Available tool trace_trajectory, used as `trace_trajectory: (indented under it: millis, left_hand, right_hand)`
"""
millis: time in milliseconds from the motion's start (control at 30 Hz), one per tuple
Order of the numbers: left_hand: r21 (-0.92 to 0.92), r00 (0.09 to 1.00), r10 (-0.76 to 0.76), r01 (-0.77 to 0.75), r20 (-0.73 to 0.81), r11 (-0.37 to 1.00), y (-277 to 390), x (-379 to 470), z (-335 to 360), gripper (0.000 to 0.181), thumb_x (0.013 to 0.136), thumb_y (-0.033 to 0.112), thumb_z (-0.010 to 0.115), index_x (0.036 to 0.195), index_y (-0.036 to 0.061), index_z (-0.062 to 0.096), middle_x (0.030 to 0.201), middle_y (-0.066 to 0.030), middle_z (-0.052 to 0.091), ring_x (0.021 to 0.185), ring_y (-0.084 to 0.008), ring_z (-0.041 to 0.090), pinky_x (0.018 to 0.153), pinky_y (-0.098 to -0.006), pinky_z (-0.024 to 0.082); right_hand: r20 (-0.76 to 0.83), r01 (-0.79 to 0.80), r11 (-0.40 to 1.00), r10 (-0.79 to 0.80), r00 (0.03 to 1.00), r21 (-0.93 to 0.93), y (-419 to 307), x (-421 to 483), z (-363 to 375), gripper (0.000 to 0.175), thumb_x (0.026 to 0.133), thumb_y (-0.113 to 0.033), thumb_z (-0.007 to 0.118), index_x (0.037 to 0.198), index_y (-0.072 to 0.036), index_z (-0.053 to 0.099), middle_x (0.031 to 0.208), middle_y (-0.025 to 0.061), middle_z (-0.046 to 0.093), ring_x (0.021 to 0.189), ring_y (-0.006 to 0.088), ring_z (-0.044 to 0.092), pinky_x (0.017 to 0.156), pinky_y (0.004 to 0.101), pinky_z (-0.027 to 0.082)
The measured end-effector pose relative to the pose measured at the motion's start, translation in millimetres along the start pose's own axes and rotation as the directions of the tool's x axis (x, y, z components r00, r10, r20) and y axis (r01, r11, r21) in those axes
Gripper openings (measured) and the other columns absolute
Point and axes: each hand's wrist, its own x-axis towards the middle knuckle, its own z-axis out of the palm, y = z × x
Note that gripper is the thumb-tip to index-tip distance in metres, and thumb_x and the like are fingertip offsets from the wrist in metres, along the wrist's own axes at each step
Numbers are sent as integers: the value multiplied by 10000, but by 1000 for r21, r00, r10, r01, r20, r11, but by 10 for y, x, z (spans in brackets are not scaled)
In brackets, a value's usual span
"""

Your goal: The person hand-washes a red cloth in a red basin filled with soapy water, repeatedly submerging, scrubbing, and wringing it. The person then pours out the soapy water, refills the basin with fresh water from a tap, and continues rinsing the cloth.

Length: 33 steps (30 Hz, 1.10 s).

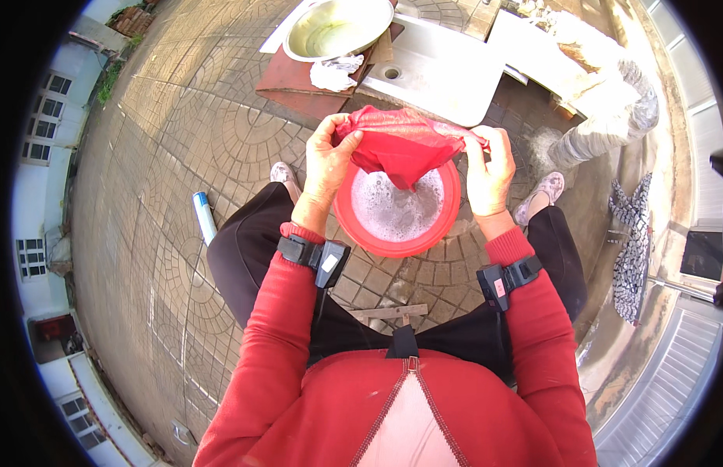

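Note:
A wet red cloth garment is stretched between my two hands, its lower edge hanging over a red plastic basin. My left hand pinches the garment's left end between thumb and fingers. At the opposite end, my right hand grips a narrow twisted edge of it. Foamy, greyish soapy water fills the basin, which stands on the paving between my feet. Whether the garment's lowest tip touches the foam, I cannot tell.
Beyond the basin lies a white sink with a drain hole. A metal bowl and a bunched white cloth rest by reddish boards. A blue-and-white tube-shaped object is left of my knee; a plastic-wrapped bundle is at right.

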Motion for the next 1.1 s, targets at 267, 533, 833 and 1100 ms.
trace_trajectory:
  millis: [267,533,833,1100]
  left_hand:
    - [649,787,-612,430,71,627,-1638,-1172,-236,271,756,-13,735,1017,25,673,888,-74,688,818,-159,644,757,-308,528]
    - [467,712,-543,332,445,819,-1204,-875,81,391,800,-44,686,1172,67,636,957,-39,660,868,-128,612,757,-299,529]
    - [-38,883,-245,284,401,958,627,-194,663,164,906,21,637,1067,45,656,936,22,661,850,-58,603,791,-241,505]
    - [-77,921,-383,388,72,918,-637,-138,139,291,837,-92,565,1086,44,632,993,10,637,936,-85,586,837,-250,479]
  right_hand:
    - [625,-141,761,611,486,-634,792,-1301,-17,108,770,-125,704,872,-136,670,893,102,648,866,319,654,749,432,518]
    - [670,-309,945,296,681,-103,457,-943,267,108,750,-69,738,834,-58,671,831,89,632,790,241,647,725,343,517]
    - [725,-680,706,363,586,197,204,-490,369,687,827,54,606,1442,-88,336,1189,61,553,1019,151,590,929,275,460]
    - [424,-483,668,738,525,-566,1363,-1273,919,387,762,-255,783,1075,-54,675,892,75,709,938,286,680,862,392,517]
